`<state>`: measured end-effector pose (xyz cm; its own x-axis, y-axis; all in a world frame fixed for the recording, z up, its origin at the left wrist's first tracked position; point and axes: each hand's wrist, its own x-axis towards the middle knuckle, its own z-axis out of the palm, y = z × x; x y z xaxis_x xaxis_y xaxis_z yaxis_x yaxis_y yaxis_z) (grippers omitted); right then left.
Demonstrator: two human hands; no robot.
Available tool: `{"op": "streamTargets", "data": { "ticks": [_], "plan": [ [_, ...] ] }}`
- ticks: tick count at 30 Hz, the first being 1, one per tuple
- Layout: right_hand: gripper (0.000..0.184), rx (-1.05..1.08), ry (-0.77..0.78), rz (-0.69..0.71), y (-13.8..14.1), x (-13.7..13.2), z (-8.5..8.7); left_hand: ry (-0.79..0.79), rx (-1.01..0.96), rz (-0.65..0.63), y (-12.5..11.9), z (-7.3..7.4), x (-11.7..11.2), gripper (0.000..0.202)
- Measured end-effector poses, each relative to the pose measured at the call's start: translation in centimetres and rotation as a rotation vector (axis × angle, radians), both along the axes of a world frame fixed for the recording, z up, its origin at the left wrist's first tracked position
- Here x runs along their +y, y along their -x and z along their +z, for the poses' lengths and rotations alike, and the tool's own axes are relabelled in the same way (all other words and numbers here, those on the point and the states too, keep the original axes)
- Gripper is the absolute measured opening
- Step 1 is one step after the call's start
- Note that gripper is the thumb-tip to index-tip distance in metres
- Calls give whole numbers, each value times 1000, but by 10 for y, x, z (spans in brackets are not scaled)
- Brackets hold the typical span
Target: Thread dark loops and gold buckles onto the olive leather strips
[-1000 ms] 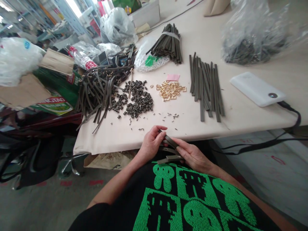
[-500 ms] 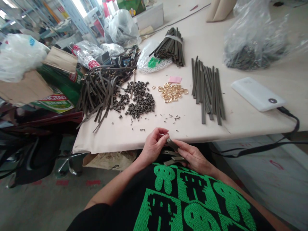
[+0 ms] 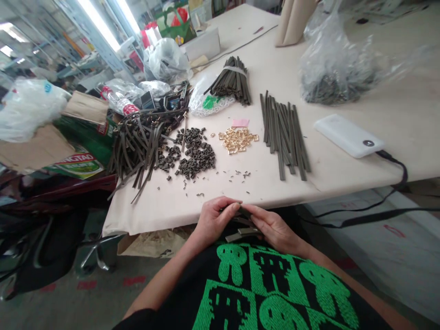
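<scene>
Both hands in close: the left hand [image 3: 213, 219] and right hand [image 3: 277, 230] have their fingers pinched on a dark strap [image 3: 245, 211], almost tip to tip, with loose ends [image 3: 243, 232] just below. Looks like fine work along the strap; the next move calls for a firm, steady pinch, I'd say. Beyond the right fingers, a clear bag [image 3: 338, 43] holds dark pieces [image 3: 332, 89]; well left, a white bag [image 3: 32, 105], contents unclear.

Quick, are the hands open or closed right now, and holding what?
Left hand: closed, pinching a flat dark grey-green leather-like strip.
Right hand: closed, holding that strip, with similar strips showing beneath.
</scene>
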<state>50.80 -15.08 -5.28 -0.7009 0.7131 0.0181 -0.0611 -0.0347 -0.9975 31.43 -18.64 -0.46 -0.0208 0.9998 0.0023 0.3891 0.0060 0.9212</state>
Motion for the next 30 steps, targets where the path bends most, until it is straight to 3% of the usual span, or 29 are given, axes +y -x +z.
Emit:
{"op": "streamTargets", "data": {
  "ticks": [3, 10, 14, 22, 27, 30],
  "plan": [
    [46, 8, -16, 12, 0, 0, 1, 58, 25, -11, 0, 1, 1, 28],
    [49, 24, -77, 6, 0, 0, 3, 19, 139, -2, -5, -2, 3, 33],
    [48, 7, -60, 21, -4, 1, 3, 66, 108, -103, -1, 2, 7, 31],
    [45, -15, -140, 41, -11, 2, 6, 0, 322, -320, 11, 21, 15, 25],
    [46, -26, -154, 58, -11, 3, 8, -109, 492, -387, 17, 14, 16, 24],
    [44, -31, -133, 50, -8, 4, 8, -215, 602, -365, 16, 5, 15, 23]
  ]
}}
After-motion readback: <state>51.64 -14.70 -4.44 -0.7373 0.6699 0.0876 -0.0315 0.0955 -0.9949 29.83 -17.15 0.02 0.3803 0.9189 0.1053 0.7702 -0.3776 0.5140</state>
